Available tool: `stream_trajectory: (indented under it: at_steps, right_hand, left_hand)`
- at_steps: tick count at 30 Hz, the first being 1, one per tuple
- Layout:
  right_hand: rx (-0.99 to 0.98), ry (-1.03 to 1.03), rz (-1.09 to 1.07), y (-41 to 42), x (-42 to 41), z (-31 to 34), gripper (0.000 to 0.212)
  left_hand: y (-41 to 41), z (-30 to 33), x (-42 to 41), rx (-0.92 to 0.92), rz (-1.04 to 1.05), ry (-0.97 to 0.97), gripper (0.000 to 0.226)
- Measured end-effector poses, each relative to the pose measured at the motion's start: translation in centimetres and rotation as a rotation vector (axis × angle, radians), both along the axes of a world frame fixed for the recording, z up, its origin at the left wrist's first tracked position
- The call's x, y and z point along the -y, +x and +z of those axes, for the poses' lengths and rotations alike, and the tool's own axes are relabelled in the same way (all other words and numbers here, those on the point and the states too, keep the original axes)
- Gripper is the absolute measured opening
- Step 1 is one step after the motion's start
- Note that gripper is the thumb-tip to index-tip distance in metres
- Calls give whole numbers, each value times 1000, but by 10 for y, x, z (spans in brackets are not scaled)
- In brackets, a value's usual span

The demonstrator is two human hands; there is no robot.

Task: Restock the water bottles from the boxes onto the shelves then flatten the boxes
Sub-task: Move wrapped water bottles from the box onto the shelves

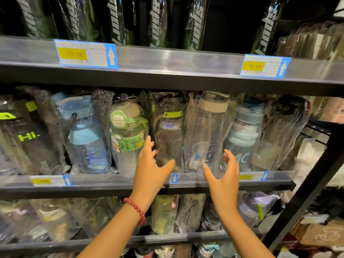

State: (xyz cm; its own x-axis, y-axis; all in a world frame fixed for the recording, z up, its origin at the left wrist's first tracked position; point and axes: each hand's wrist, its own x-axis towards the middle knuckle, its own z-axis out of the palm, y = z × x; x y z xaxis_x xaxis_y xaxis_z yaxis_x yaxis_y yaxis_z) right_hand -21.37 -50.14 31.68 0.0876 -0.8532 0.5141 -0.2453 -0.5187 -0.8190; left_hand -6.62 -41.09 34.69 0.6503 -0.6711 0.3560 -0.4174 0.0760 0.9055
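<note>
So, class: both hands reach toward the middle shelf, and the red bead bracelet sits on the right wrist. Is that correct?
Not quite. In the head view the red bead bracelet sits on the left wrist, below the left hand; the right hand has a bare wrist. Both do reach toward the middle shelf.

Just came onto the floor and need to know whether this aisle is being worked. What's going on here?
A person is stocking wrapped water bottles on the middle shelf. Both hands are open and reach toward the row: the left hand is in front of a dark bottle, the right hand in front of a clear bottle with a tan lid. Neither hand grips anything. No boxes are in clear view.
</note>
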Motion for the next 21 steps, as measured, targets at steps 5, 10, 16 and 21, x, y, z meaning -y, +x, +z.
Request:
stream_trajectory:
  at_steps: [5, 10, 16, 21]
  right_hand:
    - [74, -167, 145, 18, -33, 2, 40]
    - [-42, -152, 462, 67, -59, 17, 46]
    - [-217, -91, 539, 116, -75, 17, 67]
    - [-195, -35, 462, 133, -83, 12, 74]
  left_hand:
    - [22, 0, -35, 67, 283, -364, 36]
    - [70, -4, -65, 99, 579, -407, 46]
    - [99, -3, -81, 151, 674, -261, 69]
    - [116, -4, -92, 130, 657, -167, 80]
